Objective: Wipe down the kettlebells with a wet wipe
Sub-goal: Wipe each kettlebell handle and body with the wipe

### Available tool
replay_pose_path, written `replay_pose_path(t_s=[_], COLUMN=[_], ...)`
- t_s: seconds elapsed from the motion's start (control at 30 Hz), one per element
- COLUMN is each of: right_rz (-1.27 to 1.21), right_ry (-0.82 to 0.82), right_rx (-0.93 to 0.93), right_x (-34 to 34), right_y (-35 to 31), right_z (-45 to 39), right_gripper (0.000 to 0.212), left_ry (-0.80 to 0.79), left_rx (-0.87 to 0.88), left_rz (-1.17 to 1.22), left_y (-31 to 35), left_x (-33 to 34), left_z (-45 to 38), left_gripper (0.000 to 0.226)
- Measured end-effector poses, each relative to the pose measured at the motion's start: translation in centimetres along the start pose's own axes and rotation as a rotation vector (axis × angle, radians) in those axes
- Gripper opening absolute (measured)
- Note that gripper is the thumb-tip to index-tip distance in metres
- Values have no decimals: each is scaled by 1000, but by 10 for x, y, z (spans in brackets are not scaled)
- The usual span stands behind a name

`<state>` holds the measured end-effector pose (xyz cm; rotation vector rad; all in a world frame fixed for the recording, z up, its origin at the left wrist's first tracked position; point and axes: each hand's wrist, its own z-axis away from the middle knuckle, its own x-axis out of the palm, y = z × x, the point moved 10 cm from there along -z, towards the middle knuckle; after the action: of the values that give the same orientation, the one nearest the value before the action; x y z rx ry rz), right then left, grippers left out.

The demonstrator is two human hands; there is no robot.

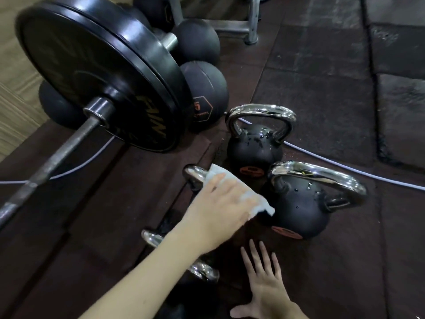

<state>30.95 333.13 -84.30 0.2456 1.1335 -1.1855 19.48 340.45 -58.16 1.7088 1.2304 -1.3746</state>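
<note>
Floor: dark rubber gym mats (322,93) with seams, carrying everything; a pale cable (345,166) runs across them behind the kettlebells.
Left hand: the left hand (220,210) reaches in from lower left, palm down, fingers curled and pressing a white wet wipe (250,199) onto a chrome handle (194,174); it is grasping the wipe.
Wet wipe: crumpled under the left palm, its edges poking out past the fingertips towards the near right kettlebell.
Right hand: the right hand (266,279) lies flat on the mat, fingers spread and straight, holding nothing, just in front of the near right kettlebell.
Far kettlebell: the far kettlebell (253,146) stands upright, black ball, chrome handle up, droplets on top.
Near right kettlebell: the near right kettlebell (296,212) is tilted, handle leaning to the right, wet spots on its body, just beside the wipe.
Handles under the arm: another chrome handle (202,270) shows below the left forearm, lying long from upper left to lower right; its body is mostly hidden.
Background: a barbell (57,157) with a black plate (103,72) stands at left, dark medicine balls (204,93) behind it.
</note>
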Motion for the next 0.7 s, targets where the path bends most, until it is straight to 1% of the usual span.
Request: replay_pose_path(t_s=[0.07, 0.1, 0.13, 0.17, 0.2, 0.23, 0.27, 0.3, 0.33, 0.37, 0.4, 0.43, 0.47, 0.5, 0.53, 0.57, 0.6, 0.7], right_rz=[-12, -14, -8, 6, 21, 34, 44, 49, 53, 53, 53, 52, 47, 40, 35, 32, 33, 55], right_ry=[-9, -10, -12, -12, -10, -14, -16, -23, -30, -35, -37, -43, -48, -55, -56, -60, -69, -74], right_rx=[14, 14, 13, 10, 7, 3, 0, 1, 3, 6, 8, 10, 12, 13, 11, 8, 7, 7], right_x=[0, 0, 0, -1, 0, 1, 2, 5, 6, 7, 7, 7, 7, 7, 6, 5, 6, 6], right_y=[1, 0, 0, -1, -1, 0, 0, 1, 1, 1, 2, 2, 2, 2, 1, 1, 1, 5], right_z=[0, 0, 1, 2, 3, 4, 4, 5, 5, 5, 5, 4, 4, 4, 4, 4, 5, 6], right_gripper=[164, 165, 165, 165, 164, 163, 163, 164, 164, 165, 165, 165, 165, 165, 165, 165, 164, 164], left_ry=[44, 19, -27, -57, -36, -12, 8, 19, 17, 15, 61, 113, 170, 198, 196, 183, 144, -14], left_rx=[-177, -304, -456, -653, -888, -1138, -1345, -1450, -1485, -1471, -1412, -1300, -1148, -953, -757, -603, -486, -227], left_rz=[92, 147, 257, 458, 741, 1000, 1205, 1312, 1342, 1308, 1243, 1140, 983, 798, 598, 429, 300, 80], left_y=[-43, -70, -98, -122, -139, -143, -139, -135, -130, -127, -127, -125, -124, -114, -96, -75, -56, -5], left_x=[-5, 0, 10, 21, 29, 37, 49, 54, 54, 52, 47, 36, 22, 7, -4, -10, -9, 3], left_z=[4, 9, 17, 27, 40, 55, 68, 72, 72, 70, 64, 56, 49, 40, 32, 28, 26, 22], left_gripper=[22, 25, 29, 34, 38, 41, 43, 42, 42, 43, 43, 41, 36, 36, 37, 36, 35, 42])
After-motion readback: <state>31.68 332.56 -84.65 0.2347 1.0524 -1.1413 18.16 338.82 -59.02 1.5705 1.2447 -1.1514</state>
